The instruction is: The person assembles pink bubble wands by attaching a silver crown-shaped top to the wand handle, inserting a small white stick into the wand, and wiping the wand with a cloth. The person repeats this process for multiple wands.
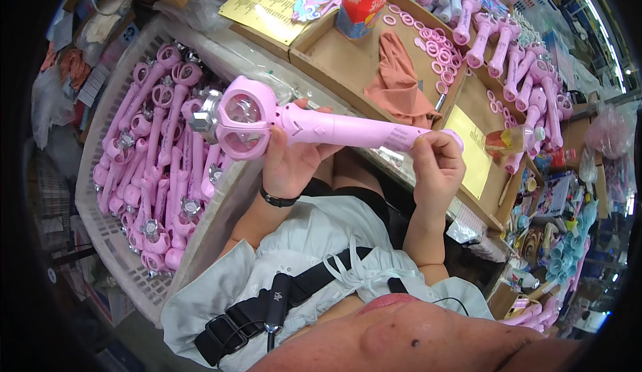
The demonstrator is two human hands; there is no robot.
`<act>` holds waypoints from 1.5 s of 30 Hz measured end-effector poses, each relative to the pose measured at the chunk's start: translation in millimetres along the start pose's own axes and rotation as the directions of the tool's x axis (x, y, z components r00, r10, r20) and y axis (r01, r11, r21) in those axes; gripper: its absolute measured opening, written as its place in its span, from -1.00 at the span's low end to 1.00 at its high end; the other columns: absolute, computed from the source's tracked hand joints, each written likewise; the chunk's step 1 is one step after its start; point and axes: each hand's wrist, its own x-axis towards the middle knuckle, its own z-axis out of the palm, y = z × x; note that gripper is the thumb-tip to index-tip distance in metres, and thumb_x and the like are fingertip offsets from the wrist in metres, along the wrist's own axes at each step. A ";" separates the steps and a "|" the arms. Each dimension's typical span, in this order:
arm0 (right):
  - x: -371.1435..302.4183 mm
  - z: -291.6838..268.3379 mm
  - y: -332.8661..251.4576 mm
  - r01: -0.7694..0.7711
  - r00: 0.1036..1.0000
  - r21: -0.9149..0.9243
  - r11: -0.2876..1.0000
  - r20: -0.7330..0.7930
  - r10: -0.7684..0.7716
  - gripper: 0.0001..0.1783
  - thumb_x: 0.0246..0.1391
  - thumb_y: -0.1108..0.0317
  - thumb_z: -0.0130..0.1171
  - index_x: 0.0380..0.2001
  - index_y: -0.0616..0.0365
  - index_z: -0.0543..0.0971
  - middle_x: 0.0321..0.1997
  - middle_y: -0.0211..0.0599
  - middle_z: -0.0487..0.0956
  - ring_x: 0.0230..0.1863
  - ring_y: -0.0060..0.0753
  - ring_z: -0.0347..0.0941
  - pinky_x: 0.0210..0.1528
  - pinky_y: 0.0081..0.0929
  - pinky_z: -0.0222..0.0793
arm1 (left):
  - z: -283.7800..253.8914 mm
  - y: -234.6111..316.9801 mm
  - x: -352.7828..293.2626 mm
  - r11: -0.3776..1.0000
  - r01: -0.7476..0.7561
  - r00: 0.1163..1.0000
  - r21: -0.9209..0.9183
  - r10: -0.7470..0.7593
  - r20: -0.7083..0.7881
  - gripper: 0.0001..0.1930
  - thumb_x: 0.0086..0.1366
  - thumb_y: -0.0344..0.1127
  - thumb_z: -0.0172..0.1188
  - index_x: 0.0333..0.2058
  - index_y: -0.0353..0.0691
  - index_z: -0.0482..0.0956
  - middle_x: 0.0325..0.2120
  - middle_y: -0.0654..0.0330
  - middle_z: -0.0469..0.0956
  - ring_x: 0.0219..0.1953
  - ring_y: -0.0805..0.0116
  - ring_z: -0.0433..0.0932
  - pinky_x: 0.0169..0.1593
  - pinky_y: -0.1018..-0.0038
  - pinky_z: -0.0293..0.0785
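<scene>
A pink toy wand [351,130] lies nearly level across both my hands. Its round, see-through head with a silver faceted tip points left. My left hand [293,166] is closed around the neck just below the head, thumb in front and fingers behind. At the other end, my right hand [438,171] pinches the tail of the handle between thumb and bent fingers. What exactly sits under the right fingertips is hidden. To the left, a white plastic basket [93,201] holds many similar pink wands [164,121].
Beyond my hands, cardboard trays [321,57] hold pink rings [447,54], a salmon cloth [400,84] and a red container [363,4]. A bottle of yellowish liquid [513,140] lies beside a yellow sheet [468,154]. More pink wand parts [535,84] are heaped at the right.
</scene>
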 end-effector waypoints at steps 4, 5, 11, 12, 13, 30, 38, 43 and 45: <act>8.3 -11.7 -7.5 0.086 0.986 0.174 0.981 -0.158 -0.058 -0.96 0.12 0.51 0.07 -0.35 0.23 0.43 -0.47 -0.44 0.45 -0.68 -0.75 0.16 -0.67 -0.76 0.03 | -2.4 7.8 -2.3 0.998 0.023 0.996 -0.065 -0.028 -0.089 -0.37 0.25 0.24 -0.09 0.13 -0.07 0.19 0.05 0.02 0.35 0.14 0.01 0.32 0.18 -0.03 0.23; 10.2 -15.4 -9.6 0.113 0.983 0.223 0.968 -0.167 -0.076 -0.94 0.13 0.51 0.06 -0.32 0.23 0.43 -0.46 -0.42 0.45 -0.69 -0.74 0.16 -0.68 -0.76 0.03 | -3.4 9.2 -2.3 0.995 0.026 0.992 -0.093 -0.037 -0.119 -0.38 0.25 0.24 -0.09 0.12 -0.07 0.20 0.05 0.02 0.35 0.13 0.02 0.33 0.18 -0.04 0.23; 5.6 2.1 -3.1 0.440 0.830 -0.258 0.860 -0.250 -0.499 -0.66 0.11 0.49 0.05 -0.01 0.23 0.37 0.10 -0.08 0.31 -0.10 -0.34 0.38 -0.15 -0.53 0.35 | -1.6 5.7 -0.4 0.992 0.037 0.991 -0.123 -0.052 -0.124 -0.42 0.27 0.19 -0.07 0.10 -0.08 0.21 0.04 0.01 0.35 0.13 0.04 0.32 0.18 -0.04 0.22; 4.1 6.9 -3.1 0.443 0.798 -0.599 0.667 -0.075 -0.598 -0.55 0.08 0.44 0.10 0.07 0.24 0.36 0.28 -0.05 0.11 0.20 -0.10 0.15 0.15 -0.27 0.15 | -0.1 2.7 -0.2 0.993 0.025 0.991 -0.115 -0.040 -0.131 -0.42 0.27 0.19 -0.07 0.10 -0.09 0.21 0.05 0.01 0.34 0.14 0.04 0.32 0.19 -0.04 0.22; 2.6 14.9 -0.6 0.504 0.759 -0.733 0.457 0.124 -0.639 -0.53 0.01 0.38 0.17 0.04 0.17 0.43 0.20 -0.05 0.24 0.21 -0.02 0.12 0.17 -0.18 0.07 | 1.6 -0.6 -0.7 0.996 0.028 0.992 -0.089 -0.039 -0.118 -0.42 0.27 0.18 -0.06 0.10 -0.09 0.19 0.05 0.01 0.34 0.14 0.04 0.31 0.19 -0.04 0.22; 3.4 -24.4 -24.4 0.003 0.996 -0.496 0.868 -0.073 -0.045 -0.59 0.24 0.27 -0.10 0.10 0.24 0.34 -0.50 -0.26 0.58 -0.47 -0.62 0.45 -0.36 -0.67 0.32 | 1.2 23.4 -8.2 0.960 0.148 0.986 -0.238 -0.161 -0.035 -0.32 0.25 0.32 -0.24 0.04 -0.17 0.31 0.04 -0.07 0.37 0.11 0.03 0.36 0.14 -0.01 0.29; -1.1 -23.7 -32.0 -0.024 0.997 -0.342 0.939 -0.078 -0.003 -0.54 0.27 0.23 -0.15 0.11 0.33 0.27 -0.50 -0.16 0.57 -0.48 -0.55 0.47 -0.35 -0.69 0.30 | -10.2 26.2 -7.9 0.899 0.293 0.952 -0.324 -0.305 0.015 -0.31 0.29 0.25 -0.21 0.13 -0.24 0.27 0.12 -0.10 0.27 0.23 -0.04 0.18 0.20 -0.24 0.02; 0.7 -29.6 -25.3 -0.111 0.991 -0.276 0.955 -0.109 0.084 -0.55 0.28 0.24 -0.20 0.13 0.33 0.24 -0.51 -0.16 0.57 -0.50 -0.53 0.47 -0.37 -0.66 0.34 | -8.3 26.0 -10.1 0.891 0.297 0.953 -0.344 -0.300 0.046 -0.33 0.30 0.21 -0.20 0.17 -0.23 0.20 0.17 -0.12 0.18 0.27 -0.05 0.10 0.21 -0.26 -0.04; 3.7 -33.4 -19.2 -0.160 0.986 -0.234 0.959 -0.077 0.146 -0.55 0.29 0.26 -0.22 0.14 0.32 0.22 -0.50 -0.15 0.56 -0.49 -0.53 0.48 -0.37 -0.65 0.35 | -2.6 22.0 -13.0 0.944 0.206 0.976 -0.258 -0.217 -0.015 -0.37 0.34 0.16 -0.23 0.15 -0.25 0.20 0.14 -0.09 0.24 0.21 0.00 0.21 0.18 -0.13 0.13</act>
